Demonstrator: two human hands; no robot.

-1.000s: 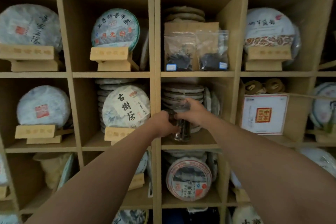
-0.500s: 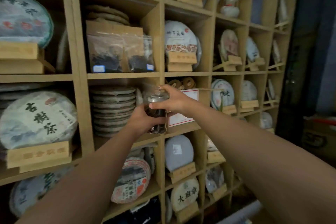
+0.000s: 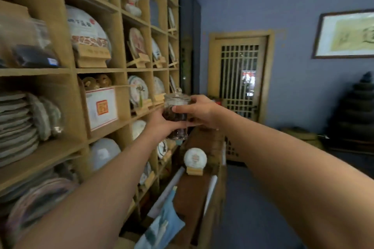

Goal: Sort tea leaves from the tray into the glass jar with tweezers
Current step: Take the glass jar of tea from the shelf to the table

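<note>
A small glass jar [image 3: 176, 100] with a knobbed glass lid holds dark tea leaves and hangs in the air in front of me, clear of the shelves. My left hand [image 3: 162, 125] wraps its lower part from the left. My right hand [image 3: 197, 110] grips its upper side from the right, thumb across the glass. Both arms are stretched out. No tray and no tweezers are in view.
A tall wooden shelf wall [image 3: 95, 70] full of wrapped tea cakes on stands fills the left. Below the jar runs a dark wooden cabinet [image 3: 194, 186] with one tea cake [image 3: 195, 157] on it. Ahead are a lattice door [image 3: 239, 81] and a blue wall with a framed picture [image 3: 346, 34].
Both hands have lifted the jar out of its shelf compartment and carried it rightward, away from the shelves. My view has swung right, so the room, door and cabinet now show.
</note>
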